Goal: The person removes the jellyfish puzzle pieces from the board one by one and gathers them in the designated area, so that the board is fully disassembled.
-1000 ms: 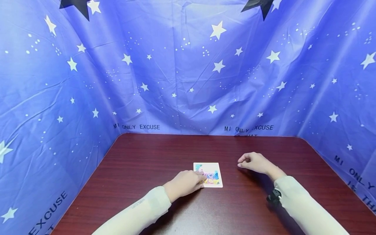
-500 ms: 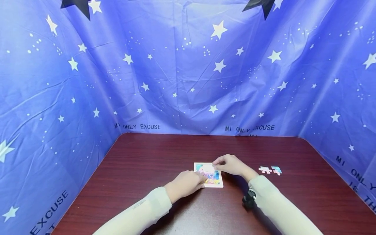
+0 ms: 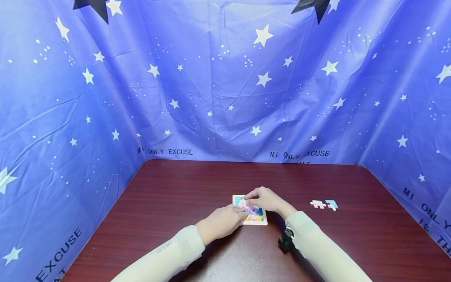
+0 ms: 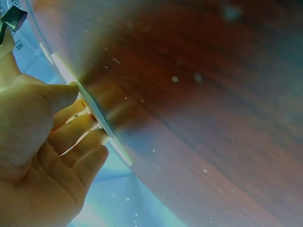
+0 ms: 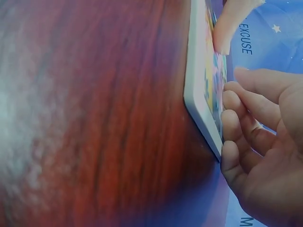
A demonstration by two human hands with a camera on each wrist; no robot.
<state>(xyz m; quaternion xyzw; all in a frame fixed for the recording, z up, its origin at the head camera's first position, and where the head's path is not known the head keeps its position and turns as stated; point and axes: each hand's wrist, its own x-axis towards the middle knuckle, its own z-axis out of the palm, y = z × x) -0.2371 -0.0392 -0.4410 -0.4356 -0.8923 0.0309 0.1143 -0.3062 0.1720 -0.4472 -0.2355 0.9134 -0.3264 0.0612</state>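
A square jigsaw puzzle [image 3: 258, 218] in a white frame lies on the table, its colourful picture partly covered by both hands. My left hand [image 3: 220, 222] holds it at the near left, fingers over the picture; in the left wrist view the thumb [image 4: 66, 94] meets the frame's edge [image 4: 111, 135]. From the right, my right hand [image 3: 266, 199] reaches over the upper part of the puzzle. Its fingers [image 5: 232, 123] bend down to the picture, thumb and index tips close together. I cannot tell whether a piece is between them.
Two loose puzzle pieces, one pale [image 3: 318, 204] and one blue and pink [image 3: 331, 204], lie to the right of my right hand. The dark red wooden table [image 3: 176, 184] is enclosed by blue star-patterned curtains [image 3: 211, 86] at the back and sides.
My right hand has moved left from the table's right side onto the puzzle's upper part, uncovering the two loose pieces. My left hand has stayed on the puzzle.
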